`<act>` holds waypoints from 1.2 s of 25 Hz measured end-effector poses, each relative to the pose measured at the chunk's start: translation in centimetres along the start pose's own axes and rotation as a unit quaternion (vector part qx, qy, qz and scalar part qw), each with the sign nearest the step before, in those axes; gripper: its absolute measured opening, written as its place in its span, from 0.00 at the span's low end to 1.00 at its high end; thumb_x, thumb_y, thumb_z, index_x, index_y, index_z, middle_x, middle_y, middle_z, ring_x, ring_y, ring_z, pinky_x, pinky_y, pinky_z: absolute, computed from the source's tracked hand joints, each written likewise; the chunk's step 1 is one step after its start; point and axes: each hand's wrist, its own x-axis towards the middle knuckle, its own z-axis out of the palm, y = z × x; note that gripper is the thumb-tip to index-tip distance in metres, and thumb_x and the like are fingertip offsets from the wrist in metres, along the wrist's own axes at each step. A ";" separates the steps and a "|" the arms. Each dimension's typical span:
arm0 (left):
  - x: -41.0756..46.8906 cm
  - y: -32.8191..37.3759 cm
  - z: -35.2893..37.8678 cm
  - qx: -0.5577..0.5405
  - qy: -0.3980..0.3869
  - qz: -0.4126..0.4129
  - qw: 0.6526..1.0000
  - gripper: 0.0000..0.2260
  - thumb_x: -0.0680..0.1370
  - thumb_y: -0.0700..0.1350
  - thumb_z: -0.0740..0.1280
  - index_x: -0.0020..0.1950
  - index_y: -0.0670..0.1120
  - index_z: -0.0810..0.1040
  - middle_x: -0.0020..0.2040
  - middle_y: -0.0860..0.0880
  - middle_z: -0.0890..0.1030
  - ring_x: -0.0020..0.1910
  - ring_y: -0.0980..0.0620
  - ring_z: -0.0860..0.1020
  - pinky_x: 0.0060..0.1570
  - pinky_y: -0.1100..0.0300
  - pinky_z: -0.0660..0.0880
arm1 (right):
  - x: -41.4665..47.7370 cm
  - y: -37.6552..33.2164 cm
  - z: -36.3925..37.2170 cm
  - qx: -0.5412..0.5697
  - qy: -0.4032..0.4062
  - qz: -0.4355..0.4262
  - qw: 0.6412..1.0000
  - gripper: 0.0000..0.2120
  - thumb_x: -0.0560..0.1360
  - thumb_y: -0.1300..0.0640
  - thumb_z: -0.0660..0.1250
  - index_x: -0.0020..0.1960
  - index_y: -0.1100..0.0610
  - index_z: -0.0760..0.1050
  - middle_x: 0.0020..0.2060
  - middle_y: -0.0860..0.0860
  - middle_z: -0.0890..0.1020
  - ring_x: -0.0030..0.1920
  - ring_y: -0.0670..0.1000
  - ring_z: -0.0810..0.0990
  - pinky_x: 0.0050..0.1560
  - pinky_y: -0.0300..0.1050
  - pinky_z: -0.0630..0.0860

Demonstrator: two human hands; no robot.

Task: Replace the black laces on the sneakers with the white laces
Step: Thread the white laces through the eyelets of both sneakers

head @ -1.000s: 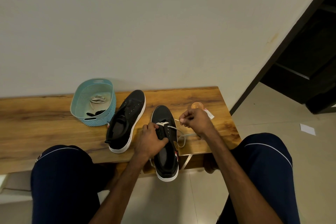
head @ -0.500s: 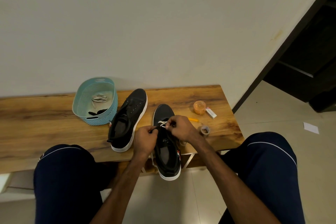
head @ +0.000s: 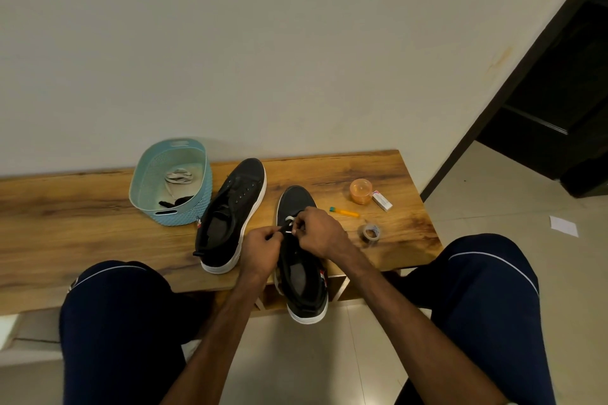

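A seated person works over a shoe (head: 297,199) on a wooden bench (head: 82,223), toe to the wall and heel hanging past the front edge. The left hand (head: 260,250), fingers curled, pinches the shoe's upper at the eyelets. The right hand (head: 320,235) pinches the tip of a white lace (head: 289,221) between thumb and forefinger, just over the same spot. The lace already crosses the eyelets nearest the toe; the rest of it is hidden under the hands.

A second shoe (head: 233,217), unlaced, lies just left of the first, angled toward a blue basket (head: 184,215) that it nearly touches. In the basket lie a coiled white lace (head: 179,176) and a black lace (head: 176,202).

To the right on the bench sit an orange cup (head: 361,191), a small box (head: 382,200) beside it, a yellow pen (head: 343,211) and a tape roll (head: 371,232).
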 end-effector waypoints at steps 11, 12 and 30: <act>0.5 -0.3 0.7 0.095 0.059 0.050 0.992 0.03 0.80 0.45 0.67 0.49 0.47 0.79 0.45 0.53 0.82 0.44 0.52 0.80 0.38 0.62 0.74 | -1.5 0.9 0.6 0.149 -0.039 0.046 0.987 0.21 0.80 0.42 0.62 0.63 0.55 0.78 0.55 0.54 0.75 0.57 0.52 0.72 0.57 0.51 0.70; 0.4 -0.2 0.7 0.041 0.058 0.019 0.997 0.04 0.81 0.45 0.65 0.49 0.46 0.78 0.46 0.50 0.82 0.45 0.49 0.81 0.38 0.56 0.78 | -1.7 1.0 0.6 0.113 -0.061 0.050 0.991 0.25 0.77 0.38 0.63 0.67 0.53 0.74 0.61 0.53 0.73 0.62 0.53 0.68 0.62 0.55 0.70; -0.5 0.7 -0.3 0.309 0.009 0.106 0.945 0.05 0.79 0.52 0.67 0.53 0.52 0.78 0.52 0.54 0.78 0.45 0.58 0.75 0.41 0.62 0.69 | -2.3 2.0 2.1 0.083 -0.017 0.052 0.995 0.31 0.72 0.40 0.72 0.70 0.48 0.67 0.67 0.50 0.68 0.67 0.55 0.66 0.66 0.60 0.69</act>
